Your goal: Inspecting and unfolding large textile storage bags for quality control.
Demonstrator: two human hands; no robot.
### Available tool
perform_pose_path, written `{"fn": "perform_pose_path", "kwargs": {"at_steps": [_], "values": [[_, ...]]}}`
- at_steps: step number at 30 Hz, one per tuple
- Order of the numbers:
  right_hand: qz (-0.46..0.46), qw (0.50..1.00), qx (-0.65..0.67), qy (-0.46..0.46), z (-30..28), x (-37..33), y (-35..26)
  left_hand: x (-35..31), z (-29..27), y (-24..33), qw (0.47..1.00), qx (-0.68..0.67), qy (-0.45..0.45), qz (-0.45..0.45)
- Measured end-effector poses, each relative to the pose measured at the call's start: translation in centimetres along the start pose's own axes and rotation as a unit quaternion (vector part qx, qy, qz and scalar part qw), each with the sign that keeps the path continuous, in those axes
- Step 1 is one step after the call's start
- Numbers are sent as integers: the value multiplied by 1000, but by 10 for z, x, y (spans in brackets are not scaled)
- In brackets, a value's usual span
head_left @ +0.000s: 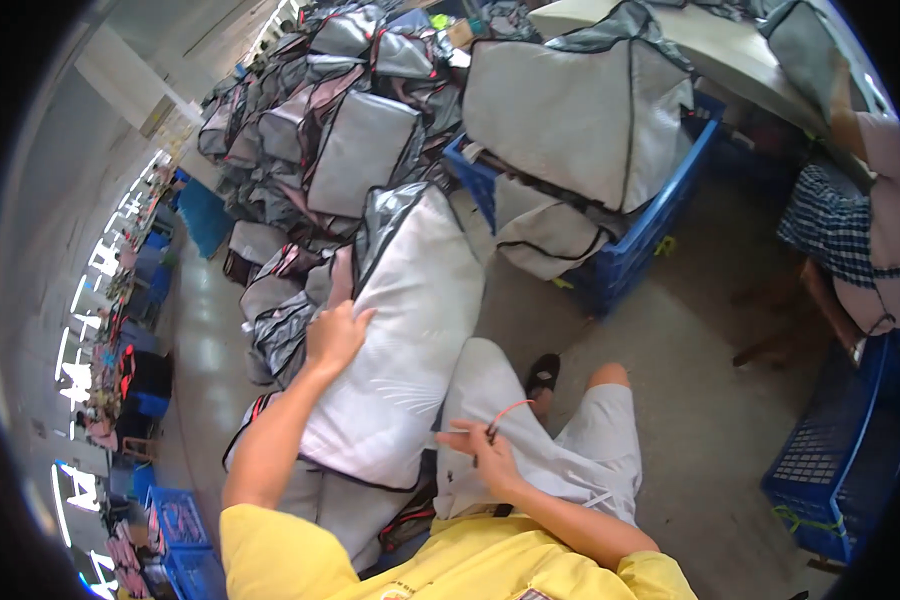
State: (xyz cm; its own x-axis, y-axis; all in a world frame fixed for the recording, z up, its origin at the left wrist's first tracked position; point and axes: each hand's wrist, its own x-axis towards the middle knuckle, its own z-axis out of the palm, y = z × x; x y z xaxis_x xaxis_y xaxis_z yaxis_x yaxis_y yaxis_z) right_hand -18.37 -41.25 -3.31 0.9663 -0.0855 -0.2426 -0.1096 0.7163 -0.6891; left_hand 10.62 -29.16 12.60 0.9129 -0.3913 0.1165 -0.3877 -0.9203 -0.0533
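Observation:
A large silver-grey padded bag (420, 290) with dark piped edges leans across my left side and against my leg. My left hand (338, 335) is at its left edge, fingers curled on the fabric there and thumb apart; the fingertips are partly hidden. In front of my thigh, my right hand (488, 462) is closed round a small dark tool (491, 432) that looks like thread snips. A thin orange cord (515, 406) loops from it. Two fingers of that hand stretch out to the left, apart from the bag.
A heap of similar silver bags (340, 120) rises ahead on the left. A blue crate (630, 255) beyond my knees holds more bags. At the right sits another person (885, 180) beside a pale table (710, 55), with a blue basket (820, 460) nearer me.

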Motion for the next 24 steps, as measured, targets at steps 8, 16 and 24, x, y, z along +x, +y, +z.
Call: {"fn": "perform_pose_path", "kwargs": {"at_steps": [8, 16, 24], "values": [[-111, 958, -79, 253, -124, -23, -94, -23, -131, -52, 974, -16, 155, 166], [-267, 913, -235, 199, -86, 8, -111, -23, -180, -109, 957, 69, 217, 180], [-152, 900, -402, -71, -27, -27, -33, -7, 15, -49, 950, -134, 194, 205]]}}
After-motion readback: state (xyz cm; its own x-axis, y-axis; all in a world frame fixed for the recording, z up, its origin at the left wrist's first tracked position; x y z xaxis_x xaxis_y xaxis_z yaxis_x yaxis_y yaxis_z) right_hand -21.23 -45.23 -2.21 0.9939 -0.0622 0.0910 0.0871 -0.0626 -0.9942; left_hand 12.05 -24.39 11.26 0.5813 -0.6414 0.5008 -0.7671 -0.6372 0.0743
